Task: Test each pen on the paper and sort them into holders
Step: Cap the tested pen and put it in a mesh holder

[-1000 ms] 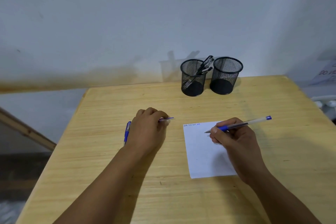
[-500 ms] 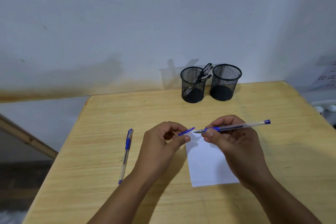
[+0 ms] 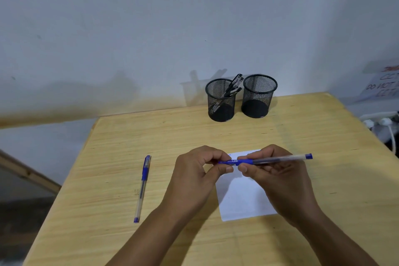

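My right hand grips a clear blue-ended pen level above the white paper. My left hand pinches the blue cap, which sits on the pen's tip end. A second capped blue pen lies on the table to the left. Two black mesh holders stand at the back: the left holder has several dark pens in it, the right holder looks empty.
The wooden table stands against a white wall. Off its right edge are white cables and plugs and a sheet with writing. A wooden bar slants at the left.
My left hand brought the cap from the table's left over to the pen and pushed it onto the tip. My right hand lifted the pen off the paper and levelled it.
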Demonstrator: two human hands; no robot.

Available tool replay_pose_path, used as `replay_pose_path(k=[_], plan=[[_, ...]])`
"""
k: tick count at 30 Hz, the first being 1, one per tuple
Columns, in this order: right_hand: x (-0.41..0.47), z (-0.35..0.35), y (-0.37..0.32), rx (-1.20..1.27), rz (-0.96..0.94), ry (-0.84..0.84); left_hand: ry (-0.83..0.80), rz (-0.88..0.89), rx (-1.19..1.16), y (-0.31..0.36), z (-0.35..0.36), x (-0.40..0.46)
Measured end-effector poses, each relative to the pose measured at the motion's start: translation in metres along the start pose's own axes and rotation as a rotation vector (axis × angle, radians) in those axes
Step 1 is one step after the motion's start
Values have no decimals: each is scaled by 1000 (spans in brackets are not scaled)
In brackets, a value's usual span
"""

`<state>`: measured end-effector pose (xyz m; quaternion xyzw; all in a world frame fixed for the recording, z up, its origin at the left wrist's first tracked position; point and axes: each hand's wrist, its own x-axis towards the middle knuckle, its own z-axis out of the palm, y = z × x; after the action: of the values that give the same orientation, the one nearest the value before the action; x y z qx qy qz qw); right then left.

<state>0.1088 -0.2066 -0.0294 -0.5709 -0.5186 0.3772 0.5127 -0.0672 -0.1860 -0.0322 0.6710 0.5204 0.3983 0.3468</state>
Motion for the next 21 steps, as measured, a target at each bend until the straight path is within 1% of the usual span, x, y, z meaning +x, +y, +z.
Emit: replay_pose_path(k=[6,9,11,14,16,19,21], plan=[[-5,-5,8,123,51,3,-28,43,29,4,8,1],[-4,-10,11,133,66,-19,-51,17,23,4,14,1],[0,-16,16,154,98,-21,-65,-34,-28,7,22,3],[10,-22,21,246,166,51,-76,-130,-137,11,37,12],[20,-26,20,301,172,109,-100,-148,-172,12,48,24],[44,-40,17,320,128,197,-154,-122,-132,9,60,51],[66,-53,17,267,116,236,-138,-104,-75,7,66,74]])
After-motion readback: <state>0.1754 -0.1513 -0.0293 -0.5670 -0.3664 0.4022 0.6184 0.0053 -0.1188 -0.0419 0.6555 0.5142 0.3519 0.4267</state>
